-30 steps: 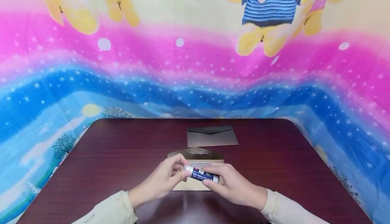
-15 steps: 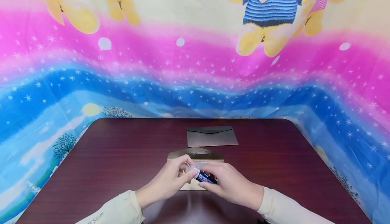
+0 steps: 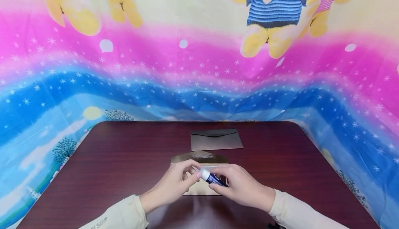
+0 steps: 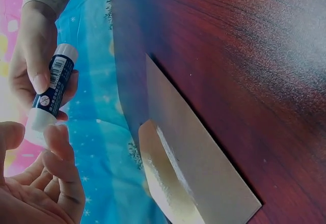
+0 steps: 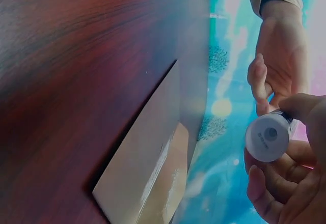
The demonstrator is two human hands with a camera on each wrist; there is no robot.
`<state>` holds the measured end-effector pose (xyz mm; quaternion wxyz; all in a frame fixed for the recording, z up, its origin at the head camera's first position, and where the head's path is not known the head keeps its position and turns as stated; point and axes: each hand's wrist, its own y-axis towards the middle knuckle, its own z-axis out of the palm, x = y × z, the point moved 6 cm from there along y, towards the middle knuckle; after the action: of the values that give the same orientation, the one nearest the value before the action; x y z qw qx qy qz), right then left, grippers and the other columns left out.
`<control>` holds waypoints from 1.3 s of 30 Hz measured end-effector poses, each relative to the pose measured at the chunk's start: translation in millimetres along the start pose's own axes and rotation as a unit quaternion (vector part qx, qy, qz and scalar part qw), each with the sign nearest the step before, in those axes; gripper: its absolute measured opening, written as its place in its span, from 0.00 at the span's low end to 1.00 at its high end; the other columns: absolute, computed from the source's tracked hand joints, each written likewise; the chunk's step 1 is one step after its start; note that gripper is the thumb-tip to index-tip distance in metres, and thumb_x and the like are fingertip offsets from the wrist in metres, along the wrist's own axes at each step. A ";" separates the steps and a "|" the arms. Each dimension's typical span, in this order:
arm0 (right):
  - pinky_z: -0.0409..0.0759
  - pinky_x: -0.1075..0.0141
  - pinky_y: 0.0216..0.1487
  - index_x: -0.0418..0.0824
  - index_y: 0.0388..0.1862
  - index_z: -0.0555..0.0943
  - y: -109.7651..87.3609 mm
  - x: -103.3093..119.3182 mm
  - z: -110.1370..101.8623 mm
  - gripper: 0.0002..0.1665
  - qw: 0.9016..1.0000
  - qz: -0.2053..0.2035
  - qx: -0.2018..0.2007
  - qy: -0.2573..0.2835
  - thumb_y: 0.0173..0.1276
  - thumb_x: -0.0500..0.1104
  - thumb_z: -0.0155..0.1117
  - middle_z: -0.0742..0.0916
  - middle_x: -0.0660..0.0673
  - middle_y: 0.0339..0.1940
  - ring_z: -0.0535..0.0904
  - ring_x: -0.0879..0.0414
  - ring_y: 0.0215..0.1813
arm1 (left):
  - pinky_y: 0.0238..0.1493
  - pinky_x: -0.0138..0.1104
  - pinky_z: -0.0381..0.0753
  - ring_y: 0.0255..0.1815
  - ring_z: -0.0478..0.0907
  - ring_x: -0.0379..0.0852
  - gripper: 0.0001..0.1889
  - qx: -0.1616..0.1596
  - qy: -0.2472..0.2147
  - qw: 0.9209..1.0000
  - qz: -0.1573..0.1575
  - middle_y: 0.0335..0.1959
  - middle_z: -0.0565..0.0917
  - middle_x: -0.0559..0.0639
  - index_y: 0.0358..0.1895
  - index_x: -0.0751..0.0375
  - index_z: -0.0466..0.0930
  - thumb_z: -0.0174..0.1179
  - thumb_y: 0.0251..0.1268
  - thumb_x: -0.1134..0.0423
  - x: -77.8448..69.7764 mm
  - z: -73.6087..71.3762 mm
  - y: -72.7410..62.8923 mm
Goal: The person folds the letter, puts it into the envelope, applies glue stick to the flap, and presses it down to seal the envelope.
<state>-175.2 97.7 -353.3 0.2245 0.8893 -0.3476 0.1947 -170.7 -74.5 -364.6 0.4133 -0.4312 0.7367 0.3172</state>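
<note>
A dark blue glue stick (image 3: pixel 215 179) with white ends is held slantwise above an opened envelope (image 3: pixel 199 189). My right hand (image 3: pixel 247 187) grips its blue barrel between thumb and fingers. At the other end, my left hand (image 3: pixel 171 184) pinches the whitish cap (image 4: pixel 43 121) with thumb and fingertips. The right wrist view looks straight onto the round white base (image 5: pixel 267 138) of the stick. Beneath the hands the envelope lies with its flap (image 3: pixel 199 157) spread away from me; both hands hide part of its body.
A second, brownish-grey envelope (image 3: pixel 217 142) with its flap folded down lies farther back on the dark red wooden table (image 3: pixel 131 146). Behind the table's far edge hangs a colourful printed cloth (image 3: pixel 199 70).
My left hand has shifted a little to the right along with the glue stick's capped end. The stick now slants more steeply, and more of its white end shows. The envelopes stay put.
</note>
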 end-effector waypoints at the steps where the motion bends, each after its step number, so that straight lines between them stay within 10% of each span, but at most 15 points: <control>1: 0.73 0.76 0.28 0.51 0.48 0.86 -0.8 -1.9 -1.6 0.12 1.000 0.007 -0.001 -0.002 0.65 0.45 0.72 0.84 0.62 0.34 0.72 0.73 0.29 | 0.17 0.32 0.75 0.16 0.74 0.37 0.11 0.000 -0.002 1.000 -0.001 0.36 0.88 0.55 0.50 0.58 0.81 0.59 0.74 0.56 0.7 0.0 0.1; 27: 0.83 0.66 0.26 0.32 0.50 0.84 -20.4 -127.1 -48.8 0.18 0.966 0.248 -0.030 0.060 0.69 0.44 0.70 0.86 0.45 0.31 0.80 0.57 0.28 | 0.28 0.28 0.74 0.20 0.75 0.30 0.04 -0.004 0.115 0.993 -0.005 0.34 0.87 0.41 0.42 0.45 0.82 0.58 0.74 0.55 12.1 9.7 -0.3; 39: 0.82 0.65 0.27 0.29 0.52 0.83 -36.7 -181.0 -63.3 0.21 0.955 0.295 -0.028 0.027 0.71 0.45 0.67 0.88 0.42 0.34 0.80 0.57 0.28 | 0.27 0.28 0.70 0.20 0.72 0.24 0.04 -0.012 0.190 0.982 0.020 0.34 0.86 0.35 0.41 0.44 0.81 0.58 0.74 0.53 14.5 12.2 -1.9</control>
<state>-284.9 251.8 -401.9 0.1915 0.7346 -0.5937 0.2666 -169.1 -70.7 -383.2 0.2543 -0.4732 0.8067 0.2465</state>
